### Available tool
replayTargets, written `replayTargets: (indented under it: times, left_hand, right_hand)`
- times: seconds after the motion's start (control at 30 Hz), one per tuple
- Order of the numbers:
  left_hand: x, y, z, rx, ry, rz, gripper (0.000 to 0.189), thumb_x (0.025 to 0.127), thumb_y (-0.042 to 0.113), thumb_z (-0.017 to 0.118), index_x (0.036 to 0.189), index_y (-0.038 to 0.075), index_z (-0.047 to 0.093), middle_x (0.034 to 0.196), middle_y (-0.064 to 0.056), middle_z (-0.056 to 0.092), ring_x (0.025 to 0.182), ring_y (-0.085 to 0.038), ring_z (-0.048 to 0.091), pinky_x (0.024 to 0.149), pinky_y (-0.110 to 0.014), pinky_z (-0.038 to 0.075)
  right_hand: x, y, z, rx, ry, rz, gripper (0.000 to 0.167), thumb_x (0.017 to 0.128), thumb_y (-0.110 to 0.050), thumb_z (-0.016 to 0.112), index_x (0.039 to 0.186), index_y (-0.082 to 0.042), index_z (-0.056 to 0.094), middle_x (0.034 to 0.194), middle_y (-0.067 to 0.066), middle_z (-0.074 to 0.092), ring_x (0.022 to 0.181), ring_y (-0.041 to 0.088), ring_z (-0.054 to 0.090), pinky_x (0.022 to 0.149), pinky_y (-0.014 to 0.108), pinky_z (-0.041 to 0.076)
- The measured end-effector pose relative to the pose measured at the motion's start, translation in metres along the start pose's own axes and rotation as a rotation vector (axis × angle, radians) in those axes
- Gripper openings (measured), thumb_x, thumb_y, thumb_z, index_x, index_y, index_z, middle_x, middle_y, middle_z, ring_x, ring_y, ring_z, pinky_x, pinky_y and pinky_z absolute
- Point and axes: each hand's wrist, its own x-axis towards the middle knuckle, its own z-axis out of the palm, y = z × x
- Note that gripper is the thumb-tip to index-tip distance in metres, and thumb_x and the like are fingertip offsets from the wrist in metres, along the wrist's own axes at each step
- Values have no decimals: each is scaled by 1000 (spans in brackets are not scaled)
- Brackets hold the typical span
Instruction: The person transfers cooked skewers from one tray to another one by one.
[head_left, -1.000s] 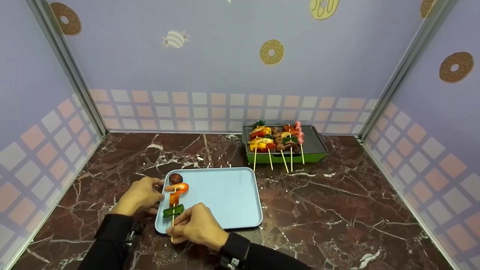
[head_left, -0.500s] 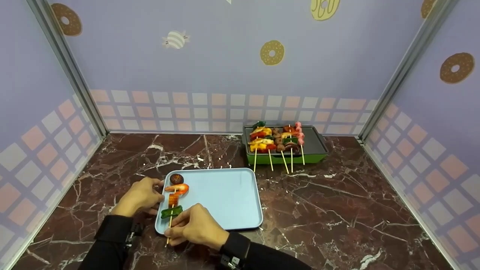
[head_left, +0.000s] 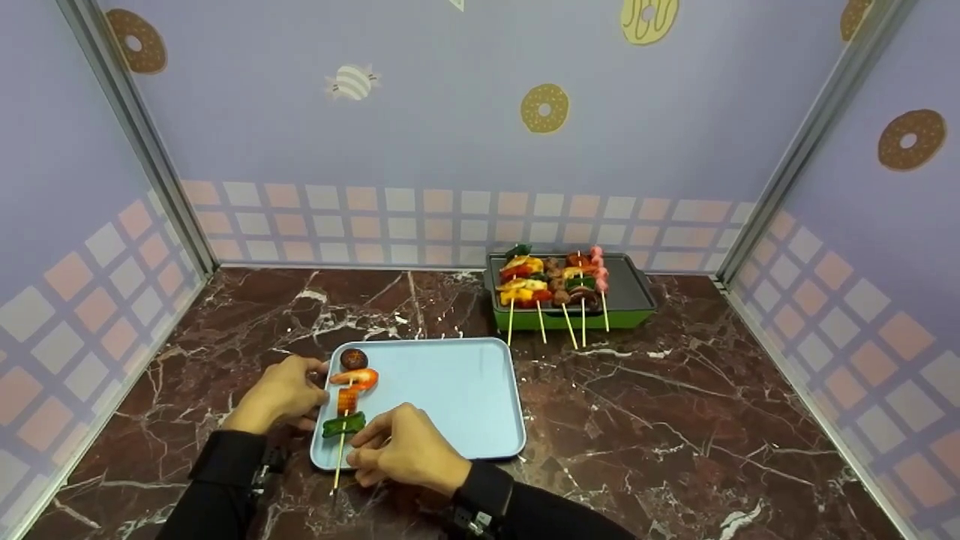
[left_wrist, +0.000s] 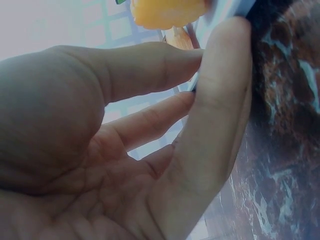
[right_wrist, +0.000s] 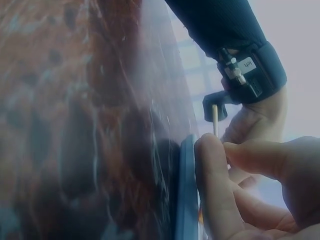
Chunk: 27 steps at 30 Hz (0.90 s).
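Note:
A light blue tray [head_left: 442, 397] lies on the marbled table. My left hand [head_left: 281, 394] pinches its left edge between thumb and fingers; the left wrist view shows the thumb [left_wrist: 165, 70] at the rim. Along the tray's left side lies a food skewer [head_left: 346, 401] with a round brown piece, a shrimp, an orange ridged piece and a green pepper piece. Its bare stick end sticks out over the front rim. My right hand [head_left: 412, 454] is just right of that stick, fingertips bent near it but apart from it in the head view.
Behind and to the right stands a green grill [head_left: 626, 319] with a dark top plate [head_left: 626, 281]. Several skewers [head_left: 525, 289] lie on it, their sticks hanging over the front edge. Patterned walls [head_left: 450, 150] enclose the table on the back and both sides.
The skewer's stick end shifted slightly left and toward the front edge. My right hand then let go of the stick and moved a little right. The left hand stays at the tray.

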Motion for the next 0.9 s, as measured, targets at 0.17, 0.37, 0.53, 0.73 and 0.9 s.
replayTargets:
  times: [0.17, 0.37, 0.53, 0.73, 0.9]
  left_hand:
    - [-1, 1, 0, 8, -5, 12, 52, 78, -7, 60, 127, -1, 45, 85, -19, 60, 63, -28, 62, 50, -40, 55]
    - [-1, 1, -1, 40, -5, 25, 52, 78, -6, 59, 127, -2, 45, 85, -18, 61, 63, -28, 62, 49, -39, 55]
    - [-1, 1, -1, 23, -9, 18, 52, 78, -6, 59, 128, -1, 45, 86, -18, 61, 63, -28, 62, 50, -40, 55]
    - [-1, 1, -1, 21, 6, 10, 54, 76, -7, 59, 127, 0, 46, 84, -18, 60, 62, -28, 62, 50, -40, 55]
    - [-1, 0, 0, 24, 6, 0, 53, 76, -7, 60, 127, 0, 46, 84, -18, 60, 61, -27, 62, 50, -40, 55]
  right_hand:
    - [1, 4, -12, -19, -9, -13, 12, 76, -3, 71, 87, -3, 66, 71, 11, 64, 52, 30, 62, 47, 41, 55]
    - [7, 11, -30, -146, 38, -81, 21, 73, -14, 76, 91, -7, 67, 74, 4, 64, 52, 23, 63, 45, 33, 54]
    - [8, 9, -47, -245, 59, -142, 23, 72, -21, 76, 92, -14, 67, 75, 0, 63, 54, 17, 63, 45, 29, 54]
    - [8, 7, -66, -417, 125, -228, 24, 73, -32, 75, 93, -21, 67, 78, -6, 64, 61, 6, 61, 54, 20, 52]
    - [7, 7, -79, -468, 177, -238, 29, 72, -36, 75, 96, -22, 66, 85, -7, 64, 66, 5, 60, 57, 19, 52]
